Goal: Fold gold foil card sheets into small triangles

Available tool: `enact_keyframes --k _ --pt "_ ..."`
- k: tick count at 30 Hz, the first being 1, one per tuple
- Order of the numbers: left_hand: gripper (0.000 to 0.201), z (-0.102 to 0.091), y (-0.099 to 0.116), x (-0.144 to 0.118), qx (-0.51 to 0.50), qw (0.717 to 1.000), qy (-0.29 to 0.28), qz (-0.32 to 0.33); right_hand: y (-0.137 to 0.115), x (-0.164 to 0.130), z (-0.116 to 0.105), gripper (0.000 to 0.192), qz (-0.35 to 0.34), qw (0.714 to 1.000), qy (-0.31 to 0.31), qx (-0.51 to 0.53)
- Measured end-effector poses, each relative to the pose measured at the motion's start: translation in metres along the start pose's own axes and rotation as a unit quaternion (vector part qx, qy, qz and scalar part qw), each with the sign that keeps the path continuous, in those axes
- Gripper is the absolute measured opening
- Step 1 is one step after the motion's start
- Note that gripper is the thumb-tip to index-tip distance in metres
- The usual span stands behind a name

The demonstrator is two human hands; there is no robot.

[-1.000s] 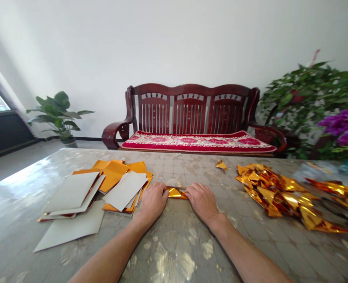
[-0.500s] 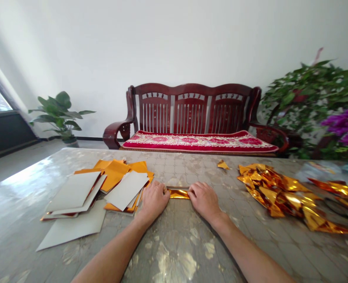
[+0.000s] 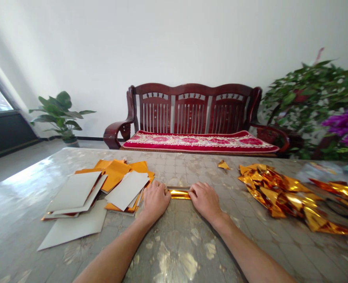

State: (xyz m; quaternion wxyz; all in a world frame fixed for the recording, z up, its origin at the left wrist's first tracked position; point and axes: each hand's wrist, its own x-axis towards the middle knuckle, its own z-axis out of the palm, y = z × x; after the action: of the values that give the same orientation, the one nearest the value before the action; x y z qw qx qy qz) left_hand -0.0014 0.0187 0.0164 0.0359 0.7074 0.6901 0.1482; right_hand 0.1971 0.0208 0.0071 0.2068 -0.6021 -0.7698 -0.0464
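My left hand and my right hand lie knuckles-up on the marbled table, a little apart. Between them lies a narrow folded strip of gold foil paper; the fingers of both hands press on its two ends. Just left of my left hand is a loose stack of square paper sheets, some showing the orange-gold face and some the grey-white back. To the right of my right hand spreads a pile of folded gold foil pieces.
One small folded gold piece lies alone near the table's far edge. More gold foil sits at the far right. Behind the table stand a dark red wooden bench, a potted plant at left and leafy plants with purple flowers at right.
The gold strip between my hands has been flattened into a narrower band. Both hands stay on its ends, shifted only slightly.
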Motion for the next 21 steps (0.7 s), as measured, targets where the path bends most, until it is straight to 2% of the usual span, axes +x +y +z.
enact_keyframes --k 12,17,19,21 --pt "0.017 0.0007 -0.0018 0.0002 -0.007 1.0 -0.006 -0.003 0.0007 0.0002 0.0019 0.013 -0.002 1.0 0.002 -0.007" --pt "0.025 0.0017 -0.004 -0.0015 -0.016 0.999 0.034 -0.015 -0.0002 0.0002 0.0004 0.012 0.003 1.0 0.004 -0.006" --pt "0.023 0.0012 -0.0032 -0.0028 -0.009 0.999 0.05 0.004 -0.0007 0.0002 -0.0005 0.012 0.006 1.0 0.003 -0.005" --pt "0.015 0.0015 -0.0016 -0.0041 0.004 0.997 0.061 0.053 -0.0012 0.0001 -0.0014 0.012 0.007 1.0 0.001 -0.005"
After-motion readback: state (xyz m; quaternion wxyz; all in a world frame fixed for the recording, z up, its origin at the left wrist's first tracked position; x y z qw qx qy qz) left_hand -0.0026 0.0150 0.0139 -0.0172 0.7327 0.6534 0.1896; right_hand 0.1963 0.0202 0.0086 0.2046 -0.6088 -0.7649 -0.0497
